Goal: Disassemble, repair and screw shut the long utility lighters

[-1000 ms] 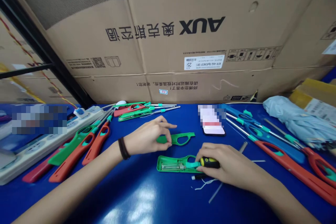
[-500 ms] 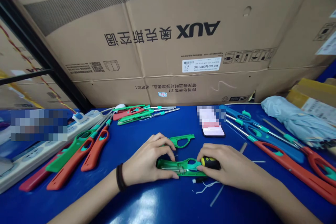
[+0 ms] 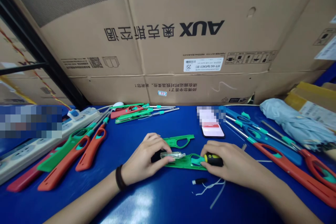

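My left hand [image 3: 151, 155] pinches a clear fuel tank [image 3: 171, 155] with a metal tip, held just over a green lighter shell half [image 3: 181, 163]. A teal trigger [image 3: 196, 160] sits in that shell's finger loop. My right hand [image 3: 223, 159] is closed around a small yellow-and-black screwdriver [image 3: 214, 159], its fingertips at the shell's right end by the teal part. Whether they also grip the shell, I cannot tell. Behind my hands lies the other green shell half [image 3: 181, 141]. A black connector [image 3: 199, 181] and white wires [image 3: 210, 186] lie in front of the shell.
Long-necked lighters, orange [image 3: 91, 148] and green [image 3: 63, 150], lie at left beside a white power strip [image 3: 28, 152]. More lighters, blue [image 3: 278, 143] and red [image 3: 294, 171], spread at right. A phone [image 3: 211, 126] and light-blue umbrella [image 3: 286, 120] lie farther back, before a large carton [image 3: 157, 56].
The clear fuel tank has come up out of the green shell in my left hand's fingers. My right hand stays near the shell's right end with the screwdriver. The view has shifted slightly.
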Motion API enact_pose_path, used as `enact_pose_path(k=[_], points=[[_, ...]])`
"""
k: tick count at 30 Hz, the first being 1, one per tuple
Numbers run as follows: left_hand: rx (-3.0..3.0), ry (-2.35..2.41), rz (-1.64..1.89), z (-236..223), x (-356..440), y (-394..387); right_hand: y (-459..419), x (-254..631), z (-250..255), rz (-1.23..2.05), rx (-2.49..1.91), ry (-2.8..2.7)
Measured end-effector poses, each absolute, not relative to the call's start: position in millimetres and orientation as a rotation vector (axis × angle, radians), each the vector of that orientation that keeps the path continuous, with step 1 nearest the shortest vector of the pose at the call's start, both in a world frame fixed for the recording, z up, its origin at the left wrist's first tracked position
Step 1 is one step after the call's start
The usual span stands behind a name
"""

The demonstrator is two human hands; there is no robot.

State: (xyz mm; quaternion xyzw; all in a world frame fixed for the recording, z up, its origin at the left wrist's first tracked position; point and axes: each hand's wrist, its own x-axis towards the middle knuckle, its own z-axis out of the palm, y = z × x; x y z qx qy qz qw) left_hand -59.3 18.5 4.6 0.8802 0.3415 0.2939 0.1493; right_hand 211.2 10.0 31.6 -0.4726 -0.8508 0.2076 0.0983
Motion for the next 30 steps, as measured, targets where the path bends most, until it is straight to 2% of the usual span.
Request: enact_pose_path(k=[7, 14, 21, 30], points=[[2.715, 1.035, 0.903, -2, -61, 19, 16, 214, 28, 0.564, -1.438, -2.456], [2.7, 1.155, 1.023, -1, -63, 21, 11, 213, 25, 0.687, -1.273, -2.461], [2.711, 0.994, 0.831, 4, -59, 12, 8, 209, 31, 0.726, -1.232, -2.424], [2.784, 0.909, 0.732, 4, -57, 14, 19, 215, 22, 0.505, -1.504, -2.29]])
